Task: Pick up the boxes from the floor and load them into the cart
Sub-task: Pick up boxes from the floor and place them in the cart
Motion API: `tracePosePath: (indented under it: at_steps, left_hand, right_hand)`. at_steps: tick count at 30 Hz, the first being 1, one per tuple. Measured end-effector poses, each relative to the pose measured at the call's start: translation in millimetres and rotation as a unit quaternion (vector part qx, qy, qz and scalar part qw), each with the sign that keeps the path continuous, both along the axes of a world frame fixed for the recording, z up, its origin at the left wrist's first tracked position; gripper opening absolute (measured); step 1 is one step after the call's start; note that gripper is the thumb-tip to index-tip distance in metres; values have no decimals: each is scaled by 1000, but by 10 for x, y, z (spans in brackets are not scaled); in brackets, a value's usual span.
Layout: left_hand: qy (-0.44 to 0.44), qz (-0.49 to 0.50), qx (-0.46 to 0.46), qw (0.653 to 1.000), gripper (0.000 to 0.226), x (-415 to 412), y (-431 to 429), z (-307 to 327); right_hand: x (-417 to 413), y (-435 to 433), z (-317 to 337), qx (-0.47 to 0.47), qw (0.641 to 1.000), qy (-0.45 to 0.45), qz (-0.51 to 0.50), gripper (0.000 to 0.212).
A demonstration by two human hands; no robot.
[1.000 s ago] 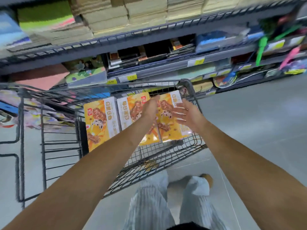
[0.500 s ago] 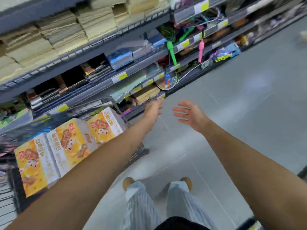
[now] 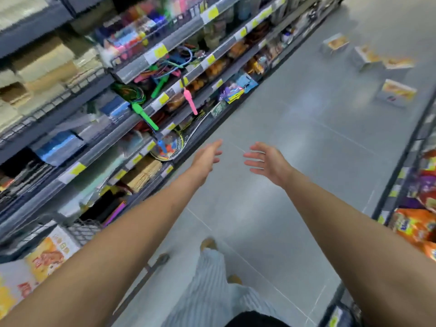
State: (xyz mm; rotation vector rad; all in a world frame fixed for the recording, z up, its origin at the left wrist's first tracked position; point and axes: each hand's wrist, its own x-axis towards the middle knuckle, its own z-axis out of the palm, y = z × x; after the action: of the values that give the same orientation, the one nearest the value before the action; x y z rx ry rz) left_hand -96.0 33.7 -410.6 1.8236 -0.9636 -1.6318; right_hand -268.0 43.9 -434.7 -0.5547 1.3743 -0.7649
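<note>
Both my arms reach forward over the grey floor. My left hand (image 3: 207, 155) and my right hand (image 3: 267, 161) are empty, fingers spread, palms facing each other. Several yellow-and-white boxes lie on the floor far ahead at the upper right: one box (image 3: 334, 44), a second box (image 3: 365, 58) and a nearer box (image 3: 397, 92), with another beside them. The wire cart (image 3: 82, 231) shows only at the lower left, with yellow boxes in the cart (image 3: 48, 254) partly hidden behind my left forearm.
A long shelf unit (image 3: 146, 60) with stationery, skipping ropes and yellow price tags runs along the left. Another shelf (image 3: 422, 208) with orange snack bags stands at the right edge. The grey floor aisle (image 3: 306, 128) runs between them. My striped trousers and shoes show below.
My hands have let go of the box in the cart and come away empty. My view has swung right, from the cart toward the aisle and the boxes on the floor.
</note>
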Motion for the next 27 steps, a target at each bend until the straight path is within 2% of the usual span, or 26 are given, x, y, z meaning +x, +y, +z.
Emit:
tracePosePath:
  at_steps: [7,16,18,20,27]
  left_hand:
    - [2,-82,1,997,47,-1211,-947,-104]
    - [23,-194,-4,981,49,-3057,-2599,-81]
    - [22,-216,-11,976,43,-3576,-2924,-57]
    - [27,-210,-13,977,35,-3781,-3049,-39]
    - [32,-280,2,960,40,-5190,-3757,13]
  right_hand:
    - [-1206,-618,-56,-1,997,9,-80,16]
    - [-2894,-1959,86,-5,985,54,-165,15]
    - [-3340,-2200,114,5,979,58,-196,15]
    - [-3496,-2285,127,6,978,61,-201,15]
    - [-4824,-2900,93,14,963,54,-262,19]
